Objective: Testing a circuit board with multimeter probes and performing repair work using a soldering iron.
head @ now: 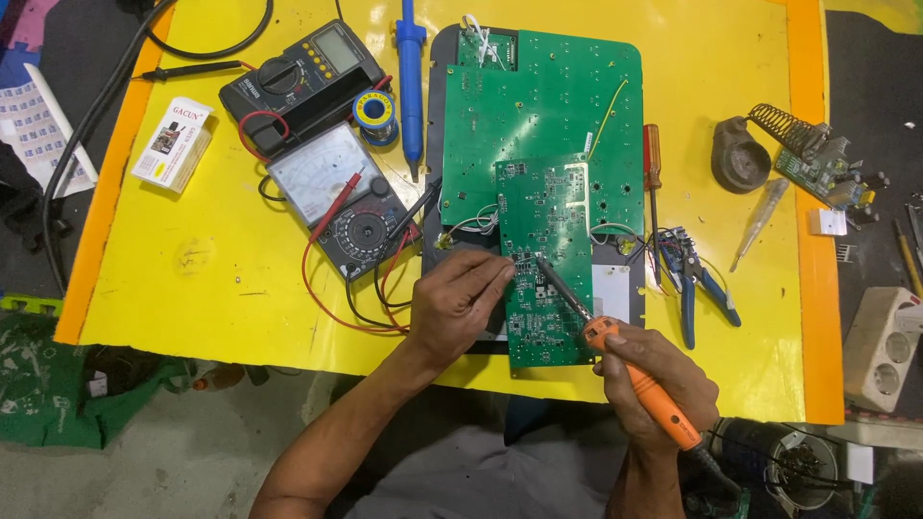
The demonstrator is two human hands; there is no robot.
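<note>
Left hand (pixel 460 300): resting on the left edge of the small green circuit board (pixel 546 261), fingertips (pixel 502 270) pinching together at a spot on it; whether anything is lying between them cannot be told.
Right hand (pixel 656 384): grip closing around the orange soldering iron (pixel 642 383), its dark tip pointing up-left and meeting the small board just beside the left fingertips.
Small green circuit board: lying at the near edge of the yellow worktop (pixel 221 279), overlapping the large green circuit board (pixel 541 120) behind it.
Left of the boards: analogue multimeter (pixel 338 197) and black digital multimeter (pixel 303 82) sitting side by side, red and black leads trailing.
Behind: solder spool (pixel 375 111), blue desoldering pump (pixel 411 82).
Right of the boards: red-handled screwdriver (pixel 652 159), blue-handled pliers (pixel 694 284), coiled iron stand (pixel 760 144).
</note>
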